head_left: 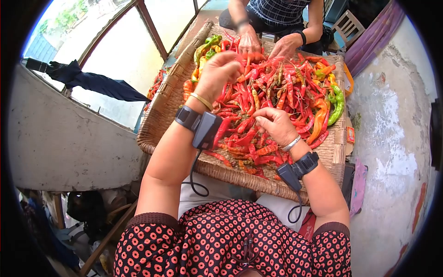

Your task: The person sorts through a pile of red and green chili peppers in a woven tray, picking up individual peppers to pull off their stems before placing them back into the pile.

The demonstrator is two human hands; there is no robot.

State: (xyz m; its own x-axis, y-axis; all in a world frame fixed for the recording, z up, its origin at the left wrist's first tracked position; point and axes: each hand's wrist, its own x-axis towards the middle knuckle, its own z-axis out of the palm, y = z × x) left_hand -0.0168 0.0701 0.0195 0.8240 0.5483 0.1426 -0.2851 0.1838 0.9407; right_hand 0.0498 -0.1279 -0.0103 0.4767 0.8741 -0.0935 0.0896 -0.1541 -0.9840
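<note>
Red chili peppers (267, 94) lie heaped on a woven wicker tray (162, 113). My left hand (220, 76) is raised over the left part of the heap, fingers curled inward and slightly smeared. A blurred red patch shows by its fingertips; what they hold cannot be made out. Lower and to the right, my right hand (276, 125) pinches thumb and forefinger together at the stem end of a red chili pepper (245, 124) just above the heap. Green peppers (338, 106) and an orange pepper (319, 121) lie along the tray's right side.
Across the tray, another person's two hands (249, 41) reach into the far peppers. A folded dark umbrella (99, 85) leans by the window at left. A rough wall (387, 138) stands to the right, with a purple curtain (376, 39) and a wooden chair (347, 27) behind.
</note>
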